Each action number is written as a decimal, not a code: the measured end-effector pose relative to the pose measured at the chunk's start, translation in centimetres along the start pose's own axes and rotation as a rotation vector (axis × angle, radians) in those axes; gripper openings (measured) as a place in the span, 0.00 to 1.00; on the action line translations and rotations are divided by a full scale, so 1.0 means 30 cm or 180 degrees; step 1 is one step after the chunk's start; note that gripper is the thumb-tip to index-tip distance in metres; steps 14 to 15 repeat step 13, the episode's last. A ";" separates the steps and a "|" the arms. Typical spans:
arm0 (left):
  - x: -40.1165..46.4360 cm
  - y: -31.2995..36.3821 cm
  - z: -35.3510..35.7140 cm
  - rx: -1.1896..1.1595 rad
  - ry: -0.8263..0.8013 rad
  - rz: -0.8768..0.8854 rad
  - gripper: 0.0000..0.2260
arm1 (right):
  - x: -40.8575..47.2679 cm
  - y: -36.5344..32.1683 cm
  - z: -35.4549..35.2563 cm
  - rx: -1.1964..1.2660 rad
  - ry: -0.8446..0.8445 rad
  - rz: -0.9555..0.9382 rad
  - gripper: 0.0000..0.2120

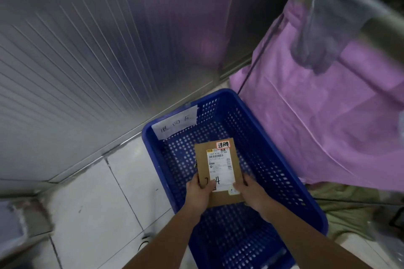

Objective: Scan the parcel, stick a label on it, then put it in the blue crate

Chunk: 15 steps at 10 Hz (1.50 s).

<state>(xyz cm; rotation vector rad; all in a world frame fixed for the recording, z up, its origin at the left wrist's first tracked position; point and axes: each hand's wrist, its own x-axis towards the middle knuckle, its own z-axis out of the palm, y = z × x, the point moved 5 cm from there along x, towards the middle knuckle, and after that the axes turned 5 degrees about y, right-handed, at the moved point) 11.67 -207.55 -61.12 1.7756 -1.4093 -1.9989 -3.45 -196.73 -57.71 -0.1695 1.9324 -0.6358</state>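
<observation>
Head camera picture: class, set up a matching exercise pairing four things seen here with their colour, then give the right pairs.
Things:
1. crate
2. parcel
3. small label at the parcel's far corner
4. cloth hanging to the right of the crate

Colours:
A. brown
B. purple
C. blue
D. white with a red border

Pairs: 1-C, 2-A, 3-D, 4-B.

The left hand and right hand hold the parcel by its near end, over the crate.

White tiled floor [83,207], ribbed metal wall [91,39]
</observation>
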 end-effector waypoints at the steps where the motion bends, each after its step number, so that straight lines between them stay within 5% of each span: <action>1: 0.081 -0.098 0.027 -0.0186 0.0196 -0.0273 0.18 | 0.105 0.082 0.033 -0.0237 0.0149 0.0022 0.25; 3: 0.172 -0.258 0.092 -0.0357 0.0689 -0.0697 0.15 | 0.247 0.203 0.102 -0.0492 0.0115 -0.0175 0.21; 7: 0.384 -0.523 0.124 0.0092 0.1424 -0.1190 0.26 | 0.466 0.374 0.213 -0.0485 -0.0267 -0.0034 0.18; 9: 0.421 -0.578 0.127 0.0029 0.1494 -0.1262 0.16 | 0.495 0.387 0.290 -0.0357 -0.0544 -0.0224 0.18; 10: 0.414 -0.548 0.114 0.0078 0.1649 -0.1218 0.21 | 0.496 0.386 0.316 -0.0426 -0.0730 -0.0392 0.19; 11: 0.375 -0.454 0.096 0.0488 0.1511 -0.1081 0.28 | 0.453 0.341 0.273 -0.0456 -0.0704 -0.0664 0.20; 13: 0.151 -0.002 0.172 0.2500 0.0489 0.0765 0.33 | 0.217 0.045 -0.051 -0.1001 -0.0395 -0.1341 0.17; 15: 0.151 -0.002 0.172 0.2500 0.0489 0.0765 0.33 | 0.217 0.045 -0.051 -0.1001 -0.0395 -0.1341 0.17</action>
